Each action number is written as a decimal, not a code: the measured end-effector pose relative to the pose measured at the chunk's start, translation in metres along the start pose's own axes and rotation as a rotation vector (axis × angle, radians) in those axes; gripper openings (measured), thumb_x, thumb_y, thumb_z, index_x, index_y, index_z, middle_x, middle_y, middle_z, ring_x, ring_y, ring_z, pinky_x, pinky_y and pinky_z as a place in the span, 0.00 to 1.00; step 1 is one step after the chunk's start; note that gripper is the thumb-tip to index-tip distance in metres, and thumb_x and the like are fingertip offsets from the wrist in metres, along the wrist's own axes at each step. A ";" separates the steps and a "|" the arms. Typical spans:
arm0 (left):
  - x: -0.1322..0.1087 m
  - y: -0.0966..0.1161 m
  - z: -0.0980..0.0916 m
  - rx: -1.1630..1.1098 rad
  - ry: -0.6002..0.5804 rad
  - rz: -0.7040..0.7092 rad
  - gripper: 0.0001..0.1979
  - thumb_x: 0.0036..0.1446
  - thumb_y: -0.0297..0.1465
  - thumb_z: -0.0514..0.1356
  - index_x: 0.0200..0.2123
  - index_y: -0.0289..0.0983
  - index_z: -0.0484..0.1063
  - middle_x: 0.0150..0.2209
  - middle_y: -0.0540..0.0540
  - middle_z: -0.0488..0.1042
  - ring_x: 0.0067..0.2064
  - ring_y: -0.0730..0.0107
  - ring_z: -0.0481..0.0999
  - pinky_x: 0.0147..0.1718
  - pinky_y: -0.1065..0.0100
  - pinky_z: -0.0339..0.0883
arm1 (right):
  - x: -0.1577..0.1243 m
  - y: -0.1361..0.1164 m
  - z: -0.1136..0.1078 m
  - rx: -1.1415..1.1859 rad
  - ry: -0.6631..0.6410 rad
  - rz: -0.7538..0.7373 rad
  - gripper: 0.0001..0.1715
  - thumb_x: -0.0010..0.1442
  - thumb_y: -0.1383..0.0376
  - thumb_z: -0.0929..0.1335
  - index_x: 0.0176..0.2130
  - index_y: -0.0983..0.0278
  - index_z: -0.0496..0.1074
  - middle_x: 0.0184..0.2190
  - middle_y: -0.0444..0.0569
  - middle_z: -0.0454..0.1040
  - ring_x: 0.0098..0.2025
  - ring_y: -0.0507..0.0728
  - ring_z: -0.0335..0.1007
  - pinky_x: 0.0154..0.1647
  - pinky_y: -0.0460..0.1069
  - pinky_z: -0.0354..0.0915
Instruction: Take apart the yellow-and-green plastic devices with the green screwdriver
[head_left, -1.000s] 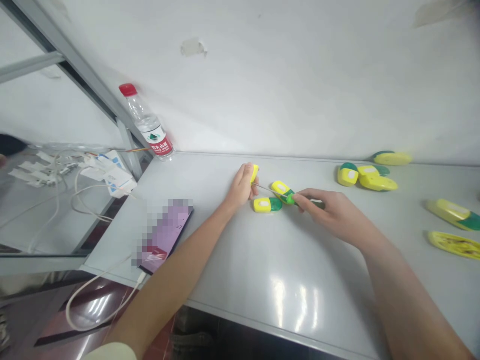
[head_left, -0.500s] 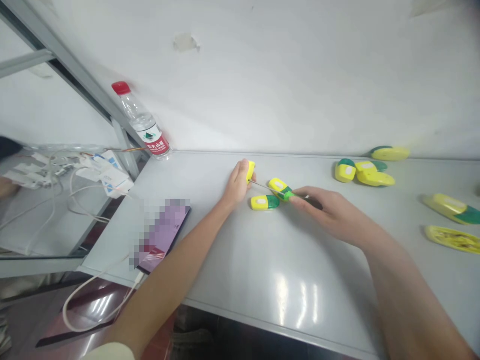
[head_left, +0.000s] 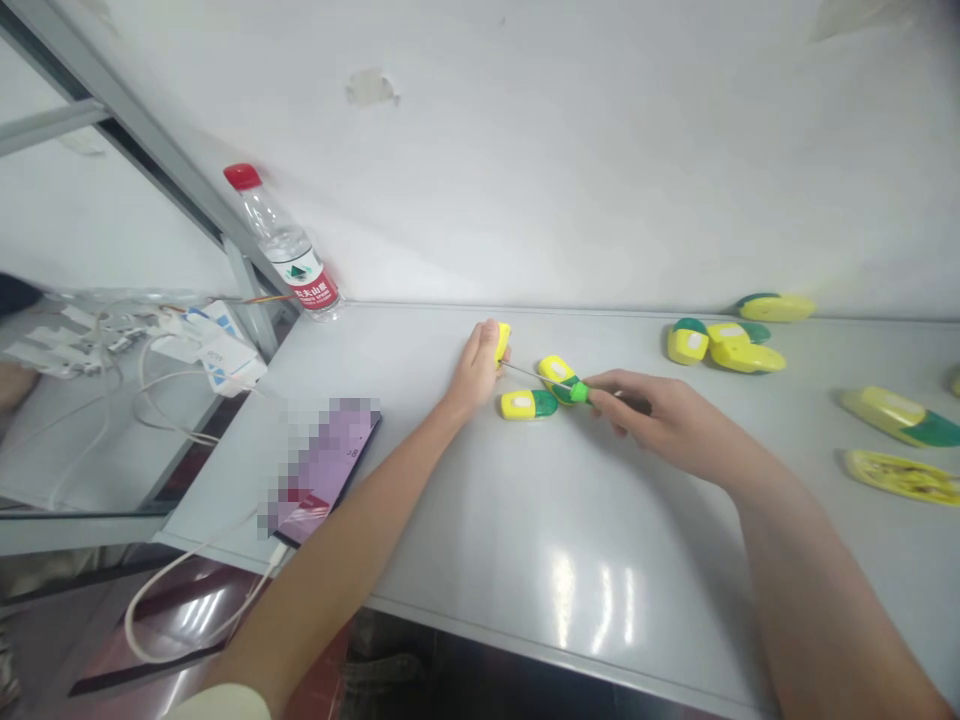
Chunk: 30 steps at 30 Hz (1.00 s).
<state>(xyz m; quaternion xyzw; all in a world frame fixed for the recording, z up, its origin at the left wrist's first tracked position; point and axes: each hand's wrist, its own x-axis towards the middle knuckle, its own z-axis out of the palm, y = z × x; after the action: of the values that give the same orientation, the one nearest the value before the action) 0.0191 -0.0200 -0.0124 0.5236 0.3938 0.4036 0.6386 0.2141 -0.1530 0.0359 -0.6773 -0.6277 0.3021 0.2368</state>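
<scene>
My left hand [head_left: 478, 365] is closed around a small yellow plastic device [head_left: 502, 342], holding it up on its edge over the table. My right hand [head_left: 637, 410] grips a screwdriver [head_left: 579, 391] by its green and dark handle. Its thin metal shaft points left, and the tip meets the yellow device; whether it sits in a screw is too small to tell. Below the shaft, two yellow-and-green devices lie on the table: one tilted device [head_left: 556, 371] partly behind the screwdriver, and one level device [head_left: 525, 405] in front of it.
More yellow-and-green devices [head_left: 688, 343] lie at the back right. An opened yellow shell [head_left: 900, 475] lies at the far right. A phone [head_left: 330, 465] with a white cable is on the left, near a water bottle [head_left: 311, 280]. White cabled parts [head_left: 225, 350] lie beyond the frame.
My right hand has shifted slightly, its fingers changing position on the screwdriver handle. The left hand and the device stay nearly still. The view has moved a little.
</scene>
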 end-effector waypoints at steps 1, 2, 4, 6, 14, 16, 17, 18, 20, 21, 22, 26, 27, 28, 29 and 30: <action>0.000 0.000 0.000 -0.003 0.005 -0.002 0.22 0.70 0.52 0.52 0.39 0.39 0.69 0.29 0.50 0.65 0.28 0.76 0.64 0.27 0.74 0.60 | 0.000 0.001 0.000 0.022 0.029 -0.001 0.22 0.66 0.47 0.66 0.46 0.59 0.78 0.36 0.49 0.82 0.32 0.59 0.75 0.34 0.52 0.67; 0.000 0.000 0.001 -0.006 0.009 -0.006 0.23 0.69 0.53 0.52 0.39 0.39 0.69 0.29 0.50 0.65 0.27 0.76 0.64 0.27 0.74 0.60 | 0.000 0.001 0.001 0.035 0.059 -0.009 0.23 0.63 0.48 0.69 0.49 0.59 0.77 0.40 0.51 0.83 0.35 0.60 0.77 0.36 0.53 0.68; 0.000 0.001 0.001 -0.011 0.019 -0.017 0.23 0.68 0.54 0.53 0.38 0.39 0.69 0.29 0.50 0.65 0.27 0.76 0.64 0.27 0.73 0.60 | 0.001 0.002 0.001 0.016 0.087 -0.030 0.23 0.63 0.48 0.69 0.49 0.60 0.77 0.45 0.53 0.83 0.40 0.63 0.79 0.41 0.54 0.70; 0.000 0.001 0.001 -0.009 0.018 -0.020 0.24 0.68 0.54 0.53 0.38 0.39 0.69 0.29 0.50 0.65 0.27 0.76 0.64 0.27 0.73 0.60 | 0.001 0.003 0.002 -0.027 0.052 -0.038 0.22 0.67 0.48 0.65 0.45 0.60 0.78 0.43 0.53 0.84 0.41 0.63 0.79 0.42 0.55 0.70; 0.001 -0.005 -0.001 0.029 0.007 0.013 0.23 0.69 0.54 0.52 0.39 0.39 0.69 0.30 0.50 0.66 0.29 0.76 0.65 0.28 0.74 0.61 | 0.003 0.008 0.004 -0.006 0.080 -0.048 0.22 0.63 0.48 0.69 0.48 0.60 0.78 0.44 0.52 0.84 0.41 0.63 0.79 0.41 0.54 0.71; 0.001 -0.006 -0.002 0.012 0.010 0.014 0.23 0.68 0.54 0.52 0.39 0.39 0.69 0.30 0.50 0.66 0.29 0.76 0.65 0.27 0.74 0.60 | 0.002 0.007 0.004 -0.019 0.034 -0.051 0.22 0.68 0.48 0.64 0.46 0.59 0.79 0.44 0.52 0.84 0.41 0.63 0.79 0.42 0.55 0.70; 0.001 -0.006 -0.002 0.011 0.009 0.015 0.23 0.68 0.54 0.52 0.40 0.39 0.69 0.30 0.50 0.67 0.29 0.76 0.65 0.27 0.74 0.59 | 0.002 0.007 0.003 -0.015 0.020 -0.052 0.23 0.69 0.48 0.63 0.46 0.59 0.80 0.43 0.51 0.84 0.41 0.63 0.79 0.42 0.55 0.70; 0.002 -0.006 -0.002 0.015 0.007 0.017 0.23 0.69 0.53 0.52 0.40 0.39 0.69 0.31 0.50 0.67 0.29 0.76 0.65 0.27 0.75 0.59 | 0.001 0.007 0.003 -0.007 0.024 -0.051 0.22 0.68 0.48 0.64 0.46 0.59 0.80 0.43 0.51 0.84 0.40 0.62 0.78 0.41 0.54 0.70; 0.002 -0.006 -0.001 0.032 0.004 0.020 0.22 0.70 0.52 0.51 0.39 0.39 0.69 0.32 0.49 0.68 0.29 0.76 0.64 0.26 0.75 0.59 | 0.001 0.006 0.002 0.013 0.061 -0.045 0.21 0.64 0.48 0.69 0.47 0.59 0.79 0.43 0.50 0.84 0.38 0.61 0.78 0.40 0.54 0.70; 0.002 -0.006 -0.001 0.035 0.005 0.020 0.21 0.70 0.51 0.51 0.39 0.39 0.69 0.32 0.49 0.68 0.29 0.76 0.64 0.26 0.75 0.59 | 0.001 0.006 0.002 0.020 0.076 -0.044 0.23 0.62 0.47 0.71 0.49 0.59 0.79 0.44 0.50 0.83 0.38 0.61 0.78 0.40 0.54 0.70; 0.002 -0.006 -0.001 0.033 0.009 0.020 0.21 0.71 0.50 0.51 0.39 0.39 0.68 0.33 0.49 0.68 0.29 0.77 0.63 0.26 0.75 0.59 | 0.000 0.006 0.002 0.021 0.077 -0.046 0.24 0.62 0.47 0.71 0.50 0.59 0.78 0.45 0.51 0.83 0.40 0.62 0.78 0.42 0.54 0.70; 0.002 -0.007 -0.001 0.028 0.020 0.033 0.21 0.72 0.49 0.48 0.39 0.38 0.67 0.33 0.49 0.66 0.29 0.77 0.63 0.27 0.75 0.59 | 0.000 0.006 0.002 0.010 -0.005 -0.048 0.25 0.69 0.47 0.63 0.49 0.60 0.79 0.46 0.53 0.83 0.44 0.64 0.78 0.46 0.56 0.69; 0.002 -0.007 -0.001 0.036 0.020 0.036 0.21 0.72 0.49 0.48 0.40 0.38 0.67 0.34 0.49 0.66 0.29 0.77 0.64 0.27 0.75 0.60 | 0.000 0.006 0.002 0.019 -0.005 -0.042 0.25 0.69 0.47 0.64 0.49 0.60 0.79 0.46 0.52 0.83 0.43 0.63 0.78 0.45 0.56 0.69; 0.002 -0.008 -0.001 0.045 0.020 0.037 0.21 0.72 0.49 0.48 0.40 0.38 0.67 0.34 0.49 0.66 0.30 0.77 0.64 0.27 0.75 0.60 | 0.000 0.006 0.002 0.029 0.015 -0.034 0.24 0.67 0.47 0.66 0.49 0.60 0.79 0.45 0.52 0.83 0.41 0.62 0.78 0.44 0.55 0.70; 0.003 -0.008 -0.001 0.053 0.020 0.036 0.21 0.71 0.50 0.49 0.40 0.38 0.68 0.34 0.49 0.66 0.30 0.76 0.64 0.28 0.75 0.61 | 0.001 0.007 0.002 0.039 0.047 -0.029 0.25 0.65 0.47 0.69 0.50 0.60 0.78 0.45 0.52 0.83 0.40 0.62 0.78 0.43 0.55 0.70; 0.003 -0.009 -0.002 0.057 0.021 0.033 0.22 0.71 0.51 0.50 0.40 0.38 0.68 0.35 0.49 0.66 0.31 0.76 0.65 0.28 0.75 0.62 | 0.001 0.007 0.002 0.045 0.068 -0.030 0.27 0.62 0.46 0.71 0.52 0.60 0.77 0.45 0.52 0.83 0.39 0.62 0.78 0.42 0.55 0.70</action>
<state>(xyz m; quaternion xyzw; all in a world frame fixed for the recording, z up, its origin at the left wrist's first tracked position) 0.0196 -0.0180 -0.0217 0.5437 0.4034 0.4083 0.6124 0.2176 -0.1531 0.0295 -0.6723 -0.6223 0.2891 0.2777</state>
